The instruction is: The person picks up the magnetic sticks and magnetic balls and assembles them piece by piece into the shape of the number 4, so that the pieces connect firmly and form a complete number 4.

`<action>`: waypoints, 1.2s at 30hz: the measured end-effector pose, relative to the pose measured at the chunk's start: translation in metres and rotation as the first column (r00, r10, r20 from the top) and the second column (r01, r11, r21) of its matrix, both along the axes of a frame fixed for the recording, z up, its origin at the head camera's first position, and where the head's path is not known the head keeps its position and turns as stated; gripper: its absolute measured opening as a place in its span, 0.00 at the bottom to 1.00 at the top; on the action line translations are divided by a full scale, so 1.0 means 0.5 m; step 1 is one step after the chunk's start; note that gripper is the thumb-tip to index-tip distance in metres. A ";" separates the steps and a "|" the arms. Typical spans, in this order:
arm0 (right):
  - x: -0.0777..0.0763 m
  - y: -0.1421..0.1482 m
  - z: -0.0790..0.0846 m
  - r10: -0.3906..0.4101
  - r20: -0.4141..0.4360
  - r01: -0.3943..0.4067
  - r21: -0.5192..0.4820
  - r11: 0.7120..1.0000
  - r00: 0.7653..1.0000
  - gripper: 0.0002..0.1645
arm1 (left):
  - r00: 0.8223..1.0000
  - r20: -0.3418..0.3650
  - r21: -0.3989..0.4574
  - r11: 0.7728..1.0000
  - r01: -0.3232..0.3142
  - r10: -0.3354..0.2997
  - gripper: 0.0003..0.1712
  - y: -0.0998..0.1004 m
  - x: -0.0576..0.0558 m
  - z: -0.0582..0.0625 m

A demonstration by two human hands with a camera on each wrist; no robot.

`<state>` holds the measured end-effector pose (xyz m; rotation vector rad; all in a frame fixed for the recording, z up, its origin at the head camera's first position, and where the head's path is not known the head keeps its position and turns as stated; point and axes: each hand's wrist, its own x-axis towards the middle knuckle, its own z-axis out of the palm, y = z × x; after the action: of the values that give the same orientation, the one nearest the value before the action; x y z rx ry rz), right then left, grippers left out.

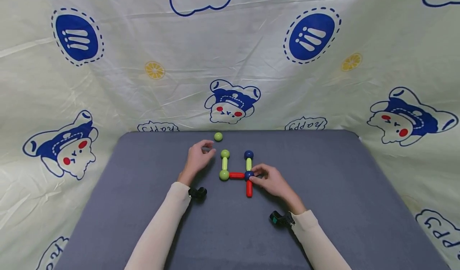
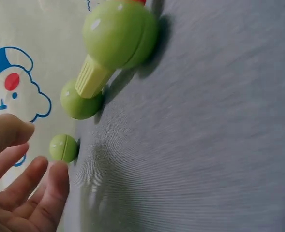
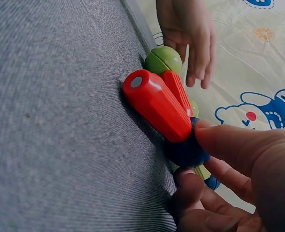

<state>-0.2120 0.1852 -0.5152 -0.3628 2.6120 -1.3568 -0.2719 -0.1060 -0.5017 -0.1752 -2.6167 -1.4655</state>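
Observation:
My right hand (image 1: 271, 179) pinches the near blue ball (image 3: 186, 151) between thumb and fingers. From that ball a red rod (image 1: 249, 189) points toward me, another red rod (image 1: 236, 175) runs left to a green ball (image 1: 224, 175), and a yellow-green rod (image 1: 248, 164) leads to the far blue ball (image 1: 248, 155). A second yellow-green rod (image 1: 224, 164) joins the left green ball to another green ball (image 1: 225, 153). My left hand (image 1: 199, 158) is held with fingers spread and nothing between them, beside a loose green ball (image 1: 218, 136) near the far table edge.
The grey table (image 1: 136, 222) ends at a patterned cloth (image 1: 179, 98) hanging behind it. Each wrist carries a small black camera, the left one (image 1: 198, 193) and the right one (image 1: 281, 219).

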 end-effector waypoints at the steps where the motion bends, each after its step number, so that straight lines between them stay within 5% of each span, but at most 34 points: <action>1: 0.000 0.000 -0.001 0.000 0.000 0.000 -0.001 1.000 1.000 0.18 | 1.000 0.012 0.024 1.000 -0.007 0.007 0.19 0.001 -0.010 0.001; 8: 0.002 0.002 -0.005 -0.003 0.000 0.003 -0.013 1.000 1.000 0.18 | 0.997 0.051 0.221 0.973 -0.069 0.059 0.26 0.028 -0.074 -0.011; 15: 0.005 0.008 -0.011 -0.007 0.028 0.007 -0.013 1.000 1.000 0.18 | 0.989 0.120 0.143 0.984 -0.103 0.086 0.33 0.059 -0.109 -0.035; 21: 0.000 0.009 -0.008 -0.006 0.020 0.007 -0.019 1.000 1.000 0.18 | 0.984 0.108 0.074 0.986 -0.151 0.143 0.29 0.069 -0.131 -0.044; 30: -0.001 0.007 -0.001 -0.012 0.030 0.013 -0.033 0.999 0.999 0.18 | 0.990 0.120 -0.021 0.998 -0.066 0.068 0.25 0.061 -0.129 -0.024; 36: 0.002 0.005 0.004 -0.005 0.044 0.007 -0.044 0.999 0.999 0.18 | 0.992 0.123 -0.075 0.997 0.016 -0.006 0.27 0.035 -0.100 -0.007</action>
<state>-0.2107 0.1879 -0.5132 -0.3276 2.5533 -1.4099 -0.3216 -0.0885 -0.5052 -0.1112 -2.7743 -1.4250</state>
